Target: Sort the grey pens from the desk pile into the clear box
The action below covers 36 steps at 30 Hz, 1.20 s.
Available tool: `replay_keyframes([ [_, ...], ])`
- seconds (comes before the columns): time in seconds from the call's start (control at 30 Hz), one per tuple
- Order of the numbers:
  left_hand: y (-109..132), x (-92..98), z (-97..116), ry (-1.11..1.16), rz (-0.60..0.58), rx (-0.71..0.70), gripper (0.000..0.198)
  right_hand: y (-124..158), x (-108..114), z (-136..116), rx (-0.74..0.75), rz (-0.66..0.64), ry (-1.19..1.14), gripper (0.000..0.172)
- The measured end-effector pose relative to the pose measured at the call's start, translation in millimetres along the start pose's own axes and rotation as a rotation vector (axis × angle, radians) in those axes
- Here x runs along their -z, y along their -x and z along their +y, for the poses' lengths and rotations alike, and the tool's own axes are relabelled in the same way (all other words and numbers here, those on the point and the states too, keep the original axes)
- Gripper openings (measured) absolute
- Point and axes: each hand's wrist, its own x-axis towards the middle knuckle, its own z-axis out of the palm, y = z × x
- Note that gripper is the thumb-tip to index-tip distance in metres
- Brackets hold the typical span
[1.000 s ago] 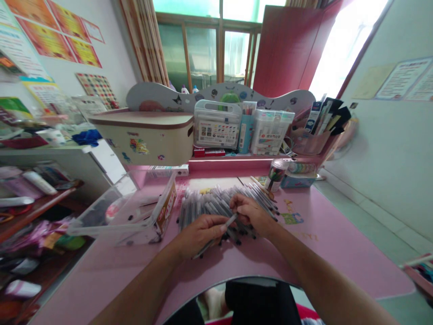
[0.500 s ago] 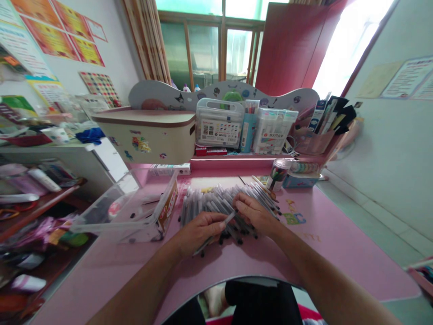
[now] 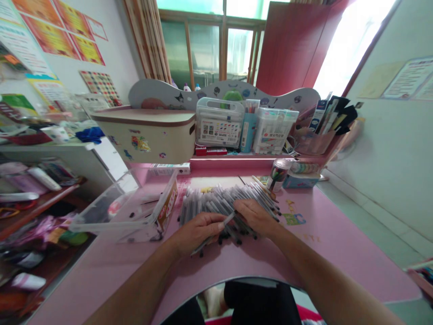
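Pink table (image 3: 352, 266) is carrying spread pile of slim grey pens (image 3: 199, 205). Clear plastic bin (image 3: 108, 225) is standing left of pile; lidded jar (image 3: 278, 175) and blue box (image 3: 300, 182) are standing toward back right.

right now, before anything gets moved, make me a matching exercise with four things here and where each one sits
1. clear rectangular plastic bin
2. heap of slim grey translucent pens
3. cream lidded box with stickers
4. pink translucent tub of stationery

A. right end of the raised shelf
B. by the left hand and right hand
C. left part of the pink desktop
D. left end of the shelf

Pairs: 1-C, 2-B, 3-D, 4-A
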Motion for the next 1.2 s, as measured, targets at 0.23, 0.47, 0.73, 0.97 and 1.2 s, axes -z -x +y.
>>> replay_keyframes([
  [0.23, 1.2, 2.5, -2.9, 0.021, -0.015, 0.000, 0.046, 3.2, 0.8, -2.7, -0.044, -0.066, -0.188, 0.022],
  [0.47, -0.3, 0.1, -2.4, 0.058, 0.012, -0.019, 0.037, 2.1, 0.4, -4.0, 0.008, -0.036, 0.058, 0.041],
  [0.73, -1.3, 1.3, -9.3, 0.166, 0.012, -0.040, 0.032, 2.0, -2.2, 1.9, -0.019, -0.023, -0.122, 0.040],
  [0.97, -3.2, 5.4, -5.9, 0.223, 0.036, -0.040, 0.037, 3.3, -4.3, -2.6, -0.012, -0.046, -0.120, 0.042],
  [1.2, -3.0, 12.9, -6.9, 0.359, -0.016, 0.013, 0.037, 3.7, -5.8, 3.3, -0.010, -0.070, -0.282, 0.030],
])
